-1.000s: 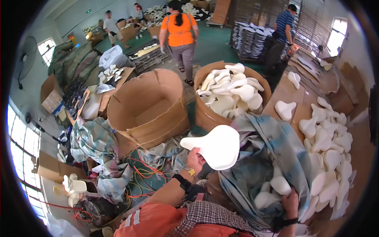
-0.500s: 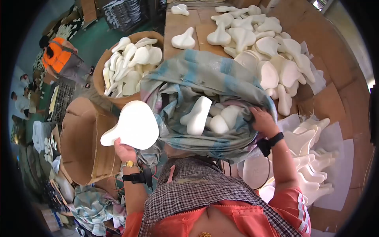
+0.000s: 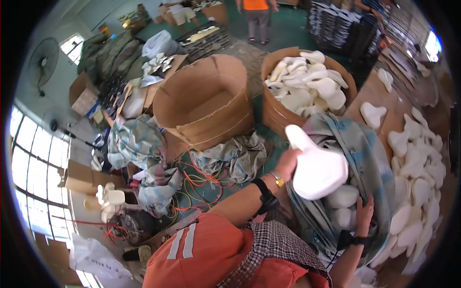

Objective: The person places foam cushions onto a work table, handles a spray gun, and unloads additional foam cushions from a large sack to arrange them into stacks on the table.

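The fingers of the left hand (image 3: 287, 164) are clamping on the left edge of a white saddle-shaped piece (image 3: 321, 169), where its narrow nose is widening into the broad end. The piece is lying to the right of these fingers, its nose pointing up and leftward, its broad end hanging over the mouth of a grey-blue sack (image 3: 372, 165).

The fingers of the right hand (image 3: 365, 218) are standing apart beside the sack's inner folds; whether they are touching the cloth, I cannot tell. Just left of them, more white pieces (image 3: 343, 198) are resting inside the sack.

Farther right, a heap of similar pieces (image 3: 418, 156) is covering part of a cardboard-lined desk (image 3: 397, 104). Beyond the sack, a round carton (image 3: 277, 113) is holding another load of them, and a wider carton (image 3: 218, 128) is standing to its left. Crumpled cloth (image 3: 235, 156) and orange hoses (image 3: 206, 180) are lying on the floor in front. Farther off, a person in orange (image 3: 257, 24) is standing.
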The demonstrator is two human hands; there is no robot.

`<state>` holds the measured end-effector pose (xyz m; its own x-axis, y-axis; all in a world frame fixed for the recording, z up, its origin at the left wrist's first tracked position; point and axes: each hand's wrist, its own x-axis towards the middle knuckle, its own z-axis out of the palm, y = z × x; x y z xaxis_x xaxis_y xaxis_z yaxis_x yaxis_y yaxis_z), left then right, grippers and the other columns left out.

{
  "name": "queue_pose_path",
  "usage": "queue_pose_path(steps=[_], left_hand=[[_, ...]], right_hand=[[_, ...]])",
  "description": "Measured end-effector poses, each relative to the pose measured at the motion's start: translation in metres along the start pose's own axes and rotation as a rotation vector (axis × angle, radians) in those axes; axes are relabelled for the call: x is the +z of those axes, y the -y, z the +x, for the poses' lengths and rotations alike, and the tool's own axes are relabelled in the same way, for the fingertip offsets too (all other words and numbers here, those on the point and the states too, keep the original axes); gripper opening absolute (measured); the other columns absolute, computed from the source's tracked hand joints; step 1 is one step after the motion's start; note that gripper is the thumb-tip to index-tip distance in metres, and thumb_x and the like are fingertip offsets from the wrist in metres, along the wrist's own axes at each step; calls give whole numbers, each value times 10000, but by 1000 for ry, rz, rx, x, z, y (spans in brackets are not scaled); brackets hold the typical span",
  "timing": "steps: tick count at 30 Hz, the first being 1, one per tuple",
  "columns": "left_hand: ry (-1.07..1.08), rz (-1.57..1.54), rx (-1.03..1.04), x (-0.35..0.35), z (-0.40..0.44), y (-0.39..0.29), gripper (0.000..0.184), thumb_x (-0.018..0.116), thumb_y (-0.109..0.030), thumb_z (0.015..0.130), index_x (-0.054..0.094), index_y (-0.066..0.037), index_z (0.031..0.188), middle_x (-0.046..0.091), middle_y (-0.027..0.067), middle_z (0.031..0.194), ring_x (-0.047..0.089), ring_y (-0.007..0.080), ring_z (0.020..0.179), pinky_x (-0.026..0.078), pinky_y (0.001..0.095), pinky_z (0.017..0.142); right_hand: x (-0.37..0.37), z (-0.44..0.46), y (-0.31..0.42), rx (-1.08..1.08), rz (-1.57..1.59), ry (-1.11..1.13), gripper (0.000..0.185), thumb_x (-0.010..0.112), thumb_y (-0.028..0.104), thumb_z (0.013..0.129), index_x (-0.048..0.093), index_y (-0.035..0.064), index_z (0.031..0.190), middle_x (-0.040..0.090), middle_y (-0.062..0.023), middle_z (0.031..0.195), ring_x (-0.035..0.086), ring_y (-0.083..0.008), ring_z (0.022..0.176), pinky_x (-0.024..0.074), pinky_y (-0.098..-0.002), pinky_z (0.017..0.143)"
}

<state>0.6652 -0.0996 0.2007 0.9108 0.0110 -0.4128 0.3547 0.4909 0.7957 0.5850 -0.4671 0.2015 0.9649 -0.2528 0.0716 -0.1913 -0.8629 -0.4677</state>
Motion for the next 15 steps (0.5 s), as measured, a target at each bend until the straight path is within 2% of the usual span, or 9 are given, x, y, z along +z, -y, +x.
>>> queue_pose_path(steps=[1,2,4,8,10,11,13,14,15], left_hand=[[-16,93,5,1,-1,8,251,559,-230,824,621,11,856,638,56,799,581,146,677,452,286,644],[-13,59,-20,7,-10,8,251,562,-242,823,619,2,836,625,49,765,572,142,647,434,290,602],[8,209,-124,-1,-18,10,252,553,-256,829,574,-13,767,562,27,678,525,127,580,396,300,528],[102,253,-305,-40,-7,47,262,546,-290,850,547,-47,751,514,20,629,472,116,497,357,307,458],[103,253,-349,-39,-14,49,264,548,-305,858,549,-58,766,512,20,623,471,121,483,359,304,449],[100,259,-388,-36,-15,50,267,550,-321,866,551,-68,780,510,20,617,470,126,469,360,300,441],[140,274,-418,-37,-4,71,306,539,-363,885,547,-70,798,530,35,666,515,146,532,408,312,480],[142,303,-445,-35,-4,73,316,530,-376,889,546,-71,812,541,44,707,530,160,569,430,324,508],[142,332,-473,-34,-3,73,326,520,-390,893,546,-71,826,552,54,747,545,173,605,451,337,535]], right_hand=[[23,15,-31,120,65,62,597,608,318,856,449,-70,1280,501,-285,1255,494,-420,1140,397,-453,960],[28,22,-27,93,68,74,597,608,318,856,449,-70,1280,501,-285,1255,494,-420,1140,397,-453,960],[43,39,-30,308,177,321,745,633,400,817,392,-85,1328,479,-304,1287,493,-395,1172,404,-439,958],[66,53,-44,286,313,285,740,641,377,797,394,-79,1325,536,-267,1211,563,-333,1064,455,-404,876],[46,41,4,481,732,319,660,643,247,794,401,-64,1324,572,-213,1115,592,-269,940,484,-364,798],[47,36,8,485,730,308,660,643,247,794,401,-64,1324,572,-213,1115,592,-269,940,484,-364,798],[52,29,17,275,794,80,620,627,88,757,406,-44,1321,563,-182,1074,586,-217,826,493,-332,742],[19,16,65,189,662,19,631,600,-22,705,419,-24,1309,577,-167,1067,577,-245,867,481,-358,779],[1,1,94,191,664,9,631,600,-22,705,419,-24,1309,577,-167,1067,577,-245,867,481,-358,779]])
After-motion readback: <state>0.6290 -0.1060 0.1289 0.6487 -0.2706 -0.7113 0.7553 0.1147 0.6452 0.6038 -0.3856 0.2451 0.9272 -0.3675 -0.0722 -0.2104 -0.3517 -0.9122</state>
